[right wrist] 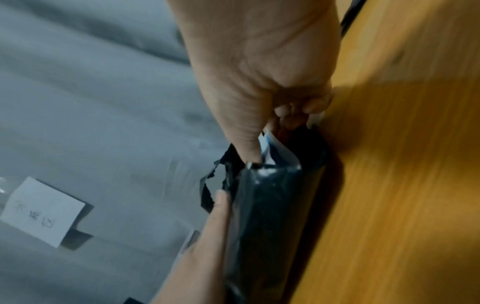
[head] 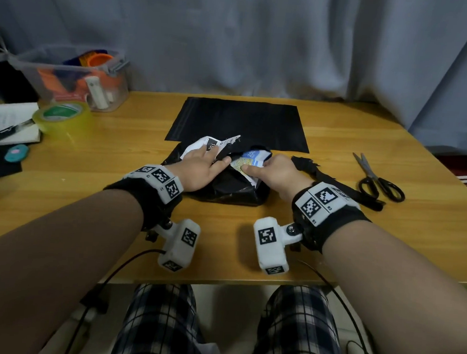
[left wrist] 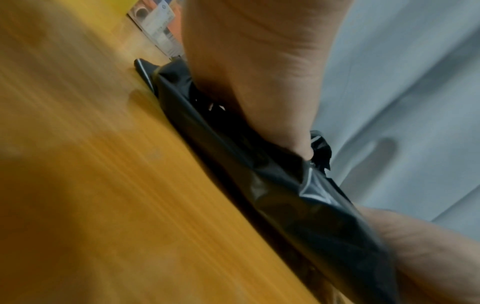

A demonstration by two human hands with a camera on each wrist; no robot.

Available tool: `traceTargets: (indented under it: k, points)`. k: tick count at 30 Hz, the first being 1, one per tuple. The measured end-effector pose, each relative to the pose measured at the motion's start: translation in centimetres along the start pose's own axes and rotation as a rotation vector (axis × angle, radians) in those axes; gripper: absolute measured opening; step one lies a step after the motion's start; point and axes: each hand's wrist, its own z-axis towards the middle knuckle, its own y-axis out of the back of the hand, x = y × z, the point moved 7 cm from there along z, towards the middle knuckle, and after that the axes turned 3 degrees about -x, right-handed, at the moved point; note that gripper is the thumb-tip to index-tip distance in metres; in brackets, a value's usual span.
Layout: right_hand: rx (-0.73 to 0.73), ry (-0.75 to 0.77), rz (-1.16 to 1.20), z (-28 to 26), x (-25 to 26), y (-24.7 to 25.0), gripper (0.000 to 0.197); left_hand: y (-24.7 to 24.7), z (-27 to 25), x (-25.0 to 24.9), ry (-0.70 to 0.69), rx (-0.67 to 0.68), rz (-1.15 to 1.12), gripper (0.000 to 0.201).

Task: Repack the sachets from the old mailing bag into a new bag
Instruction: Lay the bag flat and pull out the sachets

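The old black mailing bag (head: pixel 226 188) lies crumpled at the table's middle, its torn mouth facing away from me, with a white shipping label (head: pixel 201 144) on it. My left hand (head: pixel 200 164) lies flat on the bag's left side, fingers straight, pressing it down. My right hand (head: pixel 268 172) pinches a blue-and-white sachet (head: pixel 251 158) sticking out of the mouth. In the right wrist view the right hand (right wrist: pixel 259 72) holds the sachet (right wrist: pixel 275 154) between thumb and curled fingers, just above the bag (right wrist: pixel 272 216). The new black bag (head: pixel 239 122) lies flat just behind.
A cut black plastic strip (head: pixel 334 184) and scissors (head: pixel 378 178) lie to the right. At the left are a tape roll (head: pixel 62 118), a clear plastic bin (head: pixel 76 77) of supplies and a notebook with a pen (head: pixel 9 125). A grey curtain hangs behind the table.
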Motion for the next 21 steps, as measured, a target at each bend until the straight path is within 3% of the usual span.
traceTargets:
  k: [4, 7, 11, 17, 21]
  points:
    - [-0.053, -0.037, 0.097, 0.2, 0.3, 0.2, 0.029, 0.4, -0.5, 0.0, 0.027, 0.037, -0.001, 0.090]
    - [-0.099, -0.012, 0.109, 0.4, 0.8, 0.9, 0.036, 0.8, -1.1, 0.1, 0.031, 0.080, -0.062, 0.091]
    - [-0.158, 0.052, 0.105, 0.3, 1.6, 2.2, 0.036, 1.3, -1.5, 0.2, 0.060, 0.095, -0.044, 0.066]
    - [-0.303, 0.099, -0.014, 0.2, 1.8, 3.4, 0.010, 1.1, -1.6, 0.8, 0.089, 0.133, 0.001, 0.068]
    - [-0.297, -0.002, 0.273, -0.1, 0.3, 3.1, 0.014, 1.1, -1.5, 0.7, 0.051, 0.092, -0.038, 0.072]
